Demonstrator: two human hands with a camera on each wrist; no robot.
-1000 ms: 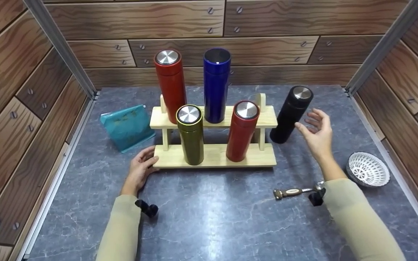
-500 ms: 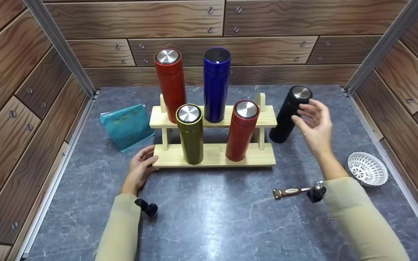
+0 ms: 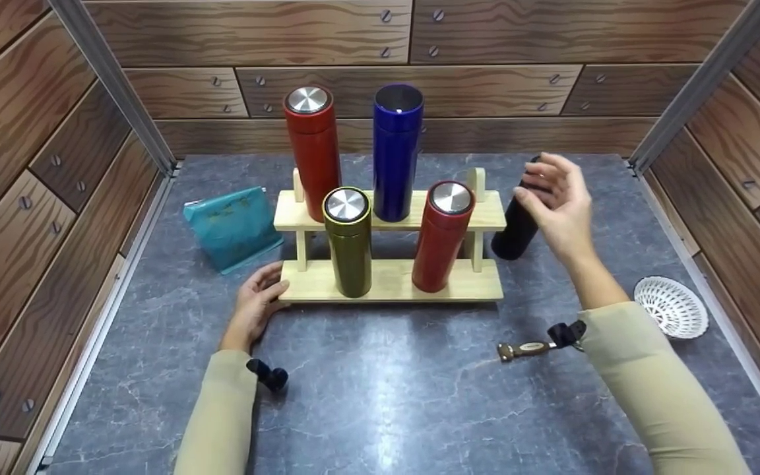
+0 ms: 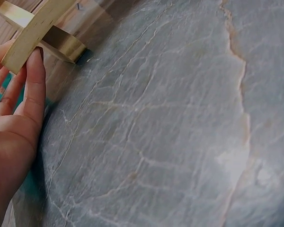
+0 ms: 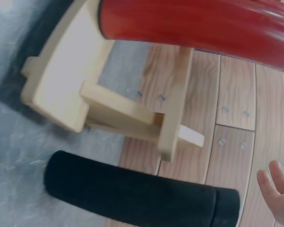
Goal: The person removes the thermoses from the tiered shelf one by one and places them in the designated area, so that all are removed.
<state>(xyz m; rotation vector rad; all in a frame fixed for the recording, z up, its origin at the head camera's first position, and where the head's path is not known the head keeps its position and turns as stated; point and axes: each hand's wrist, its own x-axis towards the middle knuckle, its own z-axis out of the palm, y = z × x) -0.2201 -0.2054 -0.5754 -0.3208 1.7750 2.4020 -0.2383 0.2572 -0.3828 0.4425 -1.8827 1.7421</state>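
A two-tier wooden display rack (image 3: 393,280) stands mid-table. My left hand (image 3: 258,307) holds the left end of its lower shelf (image 4: 26,40), thumb on one side and fingers on the other. To the right of the rack stands a black thermos bottle (image 3: 513,234). My right hand (image 3: 561,208) hovers by its top with fingers loosely bent, covering the lid in the head view. The right wrist view shows that hand's fingers (image 5: 277,179) apart from the bottle. On the rack are a red thermos (image 3: 314,158), a blue one (image 3: 396,158), an olive one (image 3: 352,257) and another red one (image 3: 443,244).
A teal pouch (image 3: 233,227) stands left of the rack. In front of my right forearm lies a brown-handled tool (image 3: 528,348), its far end partly hidden by the wrist camera. A white woven basket (image 3: 673,310) sits at the right. Wood-patterned walls (image 3: 406,92) surround the table.
My right hand has moved up and left, from beside the black thermos to its top, which it now hides. My left hand stays on the rack.
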